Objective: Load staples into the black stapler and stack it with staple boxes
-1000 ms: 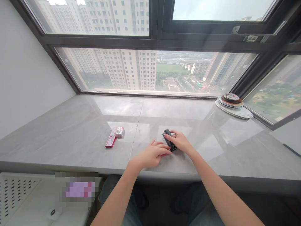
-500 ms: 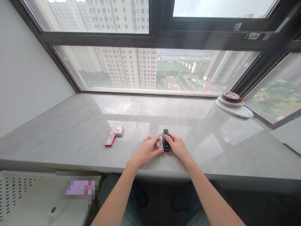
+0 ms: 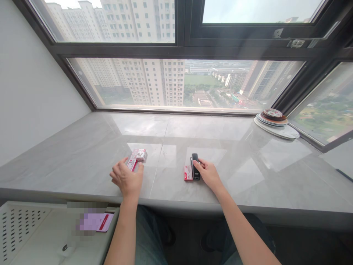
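Note:
A black stapler (image 3: 195,166) lies on the grey stone sill (image 3: 82,154), with a small red and white box (image 3: 188,172) right against its left side. My right hand (image 3: 209,174) rests beside the stapler, fingertips touching its right side. My left hand (image 3: 127,179) is over at the left, thumb and fingers curled round the near end of a flat red box (image 3: 131,164). Just behind that box sits another small red and white box (image 3: 139,154).
A stack of plates (image 3: 275,123) stands at the sill's far right corner, by the window frame. Below the sill at the left is a white perforated surface (image 3: 33,232) with a pinkish card on it. My knees show under the sill's front edge.
My left hand let go of the small box beside the stapler and moved left onto the flat red box. My right hand stayed at the stapler, which now lies straight.

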A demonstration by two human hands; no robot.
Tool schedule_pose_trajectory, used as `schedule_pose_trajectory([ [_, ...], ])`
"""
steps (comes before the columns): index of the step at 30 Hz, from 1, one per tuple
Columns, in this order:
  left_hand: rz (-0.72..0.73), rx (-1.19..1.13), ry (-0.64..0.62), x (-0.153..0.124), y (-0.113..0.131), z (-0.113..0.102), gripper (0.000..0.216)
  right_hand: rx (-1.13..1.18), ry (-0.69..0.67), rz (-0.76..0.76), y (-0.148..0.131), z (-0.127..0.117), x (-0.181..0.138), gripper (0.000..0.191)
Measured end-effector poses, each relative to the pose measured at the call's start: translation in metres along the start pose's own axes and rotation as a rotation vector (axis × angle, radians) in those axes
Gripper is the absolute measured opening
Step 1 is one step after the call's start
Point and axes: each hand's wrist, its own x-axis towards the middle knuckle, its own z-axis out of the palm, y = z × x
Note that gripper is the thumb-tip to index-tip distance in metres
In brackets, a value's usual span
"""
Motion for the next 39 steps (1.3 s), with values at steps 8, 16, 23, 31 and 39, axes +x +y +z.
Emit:
schedule_pose_trajectory([
  [8, 0.138, 0.234, -0.379, 0.003, -0.040, -0.014, 0.068, -0.024, 0.026, -0.009, 0.003, 0.001, 0.001, 0.075],
  [16, 0.457, -0.264, -0.794, -0.011, 0.003, -0.028, 0.057, -0.068, 0.031, -0.007, 0.006, 0.002, -0.001, 0.076],
  [23, 0.739, -0.505, -0.928, -0.036, 0.082, 0.003, 0.060, -0.043, 0.003, -0.031, -0.003, 0.002, -0.005, 0.069],
  [31, 0.806, -0.450, -0.913, -0.058, 0.095, 0.023, 0.057, -0.092, -0.004, -0.053, -0.008, -0.001, -0.010, 0.066],
  [39, 0.636, -0.540, -0.753, -0.026, 0.074, 0.009, 0.048, -0.093, 0.038, -0.035, -0.003, 0.002, -0.011, 0.074],
])
